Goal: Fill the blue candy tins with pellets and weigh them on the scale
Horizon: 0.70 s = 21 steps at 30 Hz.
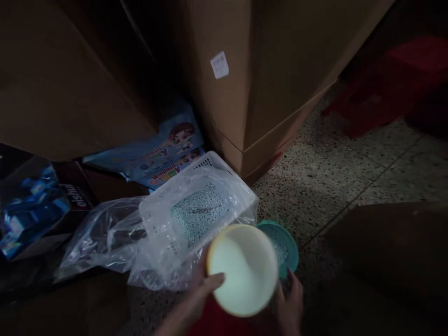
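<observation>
My left hand (pixel 203 294) grips a pale round bowl (pixel 245 270) with a yellowish rim, its thumb over the near left edge. No contents show inside the bowl. Partly behind it is a teal round bowl (pixel 293 254) with small pale beads in it. My right hand (pixel 292 301) has its fingers closed at the teal bowl's near rim; part of this hand is hidden by the pale bowl. Just beyond stands a white plastic basket (pixel 154 212), lined with clear plastic film (pixel 115 233). Many small bluish beads (pixel 199 212) lie in the basket.
Tall cardboard boxes (pixel 224 107) rise behind the basket. Blue printed packages (pixel 150 158) lie between them. At the left is a box with blue items (pixel 31 210). Speckled floor (pixel 336 163) extends right, with a red object (pixel 388 88) and a dark brown surface (pixel 392 247).
</observation>
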{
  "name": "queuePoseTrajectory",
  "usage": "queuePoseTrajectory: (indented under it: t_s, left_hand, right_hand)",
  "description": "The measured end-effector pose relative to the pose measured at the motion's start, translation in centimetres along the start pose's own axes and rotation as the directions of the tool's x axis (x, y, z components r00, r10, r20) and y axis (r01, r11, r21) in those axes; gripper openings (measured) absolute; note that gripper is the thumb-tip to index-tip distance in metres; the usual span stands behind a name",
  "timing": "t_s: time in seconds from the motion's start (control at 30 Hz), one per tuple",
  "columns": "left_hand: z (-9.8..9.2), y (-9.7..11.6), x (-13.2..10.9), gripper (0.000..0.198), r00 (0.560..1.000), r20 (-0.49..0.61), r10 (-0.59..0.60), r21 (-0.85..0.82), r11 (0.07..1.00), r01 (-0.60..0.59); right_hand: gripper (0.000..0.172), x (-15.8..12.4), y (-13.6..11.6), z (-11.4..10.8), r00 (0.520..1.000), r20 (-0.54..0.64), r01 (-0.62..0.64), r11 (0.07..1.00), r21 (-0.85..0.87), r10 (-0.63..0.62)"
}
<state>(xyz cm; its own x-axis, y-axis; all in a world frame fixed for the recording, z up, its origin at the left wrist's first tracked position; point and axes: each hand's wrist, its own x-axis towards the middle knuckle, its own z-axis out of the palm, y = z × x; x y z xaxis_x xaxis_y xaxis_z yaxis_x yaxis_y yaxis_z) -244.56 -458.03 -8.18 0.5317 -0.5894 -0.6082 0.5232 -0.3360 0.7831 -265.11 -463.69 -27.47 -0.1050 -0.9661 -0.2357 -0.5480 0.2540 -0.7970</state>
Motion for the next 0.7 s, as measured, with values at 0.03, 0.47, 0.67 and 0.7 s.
queuePoseTrajectory:
  t_s: [0.03,0.47,0.67,0.7]
  left_hand:
    - [-2.9,1.8,-1.1,0.079,0.985,-0.166,-0.038,-0.01,0.999,0.037]
    - [-22.0,10.0,-4.9,0.05,0.645,-0.762,0.059,-0.032,0.991,-0.129]
    - [-21.2,12.2,1.6,0.059,0.778,-0.626,-0.052,-0.319,0.927,-0.194]
    - [-20.8,12.7,2.0,0.061,0.785,-0.617,-0.044,-0.324,0.924,-0.204]
  right_hand:
    - [0.07,1.3,-3.0,1.2,0.998,0.006,0.059,0.998,0.029,-0.059]
    - [0.056,3.7,-23.1,12.8,0.576,0.332,0.715,0.657,0.238,-0.747]
    - [0.074,-7.0,-24.5,17.2,0.36,0.535,0.709,0.597,0.375,-0.764]
    - [0.084,-8.1,-24.8,17.8,0.368,0.552,0.692,0.617,0.374,-0.748]
